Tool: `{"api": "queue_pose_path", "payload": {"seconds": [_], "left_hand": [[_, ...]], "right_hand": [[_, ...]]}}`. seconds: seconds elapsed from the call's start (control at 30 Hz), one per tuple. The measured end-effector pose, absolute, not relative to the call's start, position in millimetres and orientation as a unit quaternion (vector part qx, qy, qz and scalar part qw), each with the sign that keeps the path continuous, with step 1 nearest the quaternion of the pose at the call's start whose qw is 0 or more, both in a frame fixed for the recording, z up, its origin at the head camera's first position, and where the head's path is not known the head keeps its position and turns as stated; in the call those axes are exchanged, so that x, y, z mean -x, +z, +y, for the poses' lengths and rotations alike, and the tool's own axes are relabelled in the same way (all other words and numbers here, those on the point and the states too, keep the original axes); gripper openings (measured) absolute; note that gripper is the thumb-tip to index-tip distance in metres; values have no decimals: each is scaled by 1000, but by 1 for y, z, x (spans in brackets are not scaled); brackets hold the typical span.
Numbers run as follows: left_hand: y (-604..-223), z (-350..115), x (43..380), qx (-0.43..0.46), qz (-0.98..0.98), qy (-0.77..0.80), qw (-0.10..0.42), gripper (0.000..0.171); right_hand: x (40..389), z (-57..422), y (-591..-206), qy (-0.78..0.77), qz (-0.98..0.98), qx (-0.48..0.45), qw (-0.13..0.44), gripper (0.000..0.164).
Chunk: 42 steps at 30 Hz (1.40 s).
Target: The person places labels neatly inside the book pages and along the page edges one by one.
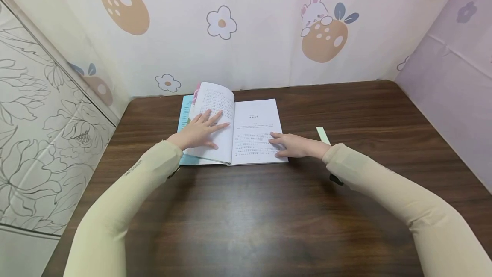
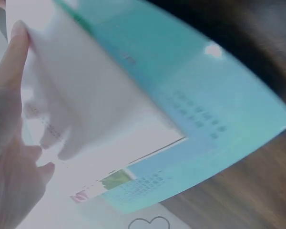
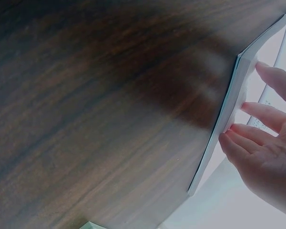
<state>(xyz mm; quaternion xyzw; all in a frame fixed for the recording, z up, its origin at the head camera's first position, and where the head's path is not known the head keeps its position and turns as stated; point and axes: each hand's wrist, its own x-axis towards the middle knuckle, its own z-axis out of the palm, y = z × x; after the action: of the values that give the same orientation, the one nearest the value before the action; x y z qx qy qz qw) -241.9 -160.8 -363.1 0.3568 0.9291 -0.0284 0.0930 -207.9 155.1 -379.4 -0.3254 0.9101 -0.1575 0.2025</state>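
A paperback book (image 1: pixel 253 114) lies spread on the table, with printed text on both visible pages. My left hand (image 1: pixel 201 129) rests on the left page with its fingers spread and straight. That page bows upward, and the light-blue inside cover flap (image 2: pixel 190 109) sticks out beyond it. In the head view my right hand (image 1: pixel 294 145) lies at the outer edge of the right page. Its fingertips (image 3: pixel 250 107) touch the page near the edge of the book, the fingers only slightly bent.
A pale green strip (image 1: pixel 323 135) lies on the dark wooden table (image 1: pixel 238 217), partly hidden by the right forearm. Behind the table hangs a curtain (image 1: pixel 261 54) with rabbit and flower prints. A panel with flower line drawings (image 1: pixel 46 140) stands on the left.
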Motion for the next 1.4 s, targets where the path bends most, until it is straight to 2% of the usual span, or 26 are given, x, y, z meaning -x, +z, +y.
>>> {"api": "queue_pose_path", "payload": {"seconds": [0.2, 0.5, 0.87, 1.4], "left_hand": [[-362, -161, 247, -340, 926, 33, 160, 79], [-369, -167, 245, -322, 919, 115, 195, 79], [-388, -173, 240, -307, 926, 125, 182, 83], [-398, -177, 235, -268, 934, 123, 203, 82]], "right_hand": [[207, 154, -378, -157, 910, 324, 204, 54], [207, 156, -376, -141, 912, 327, 204, 54], [206, 155, -375, -139, 910, 330, 207, 54], [207, 155, -379, -139, 910, 336, 202, 54]]}}
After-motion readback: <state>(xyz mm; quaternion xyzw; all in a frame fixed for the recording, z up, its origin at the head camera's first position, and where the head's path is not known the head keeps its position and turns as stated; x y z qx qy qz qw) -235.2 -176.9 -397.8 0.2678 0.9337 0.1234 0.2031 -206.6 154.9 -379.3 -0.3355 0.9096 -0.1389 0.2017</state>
